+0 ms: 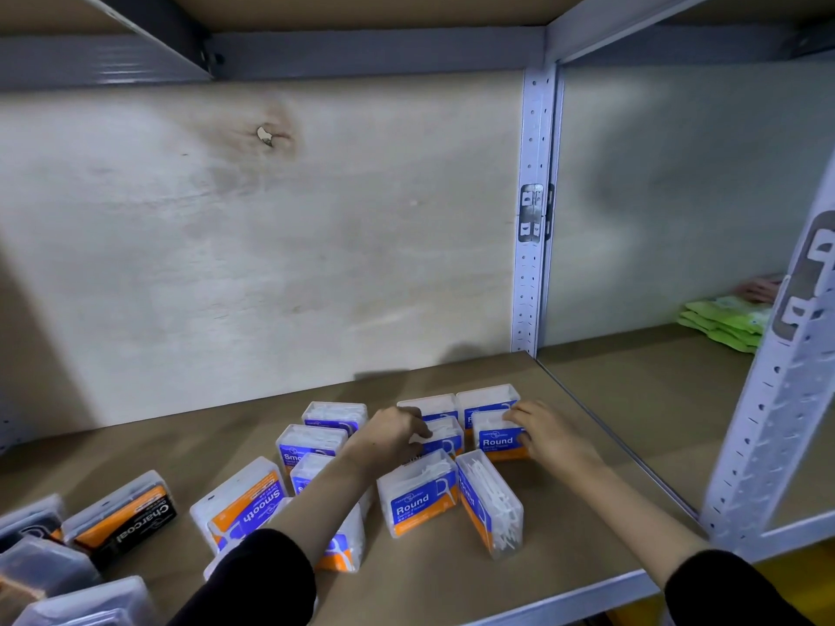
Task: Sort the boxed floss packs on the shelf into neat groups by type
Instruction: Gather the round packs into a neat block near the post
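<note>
Several clear floss boxes with blue and orange labels stand on the brown shelf board [578, 426]. My left hand [391, 433] grips a middle "Round" box [445, 438]. Fingers and thumb of my right hand [544, 429] hold another "Round" box [497, 438] at the right. Two more boxes stand behind them [485, 399]. In front are an upright "Round" box [418, 497] and one turned sideways [492, 508]. "Smooth" boxes [307, 445] cluster to the left, one lying tilted [241, 501]. Black "Charcoal" boxes [122, 517] sit at the far left.
A perforated grey upright [533, 219] divides this bay from the one on the right, where green packets [727, 320] lie. A second upright [777, 390] stands at the front right. The pale back wall is close behind the boxes.
</note>
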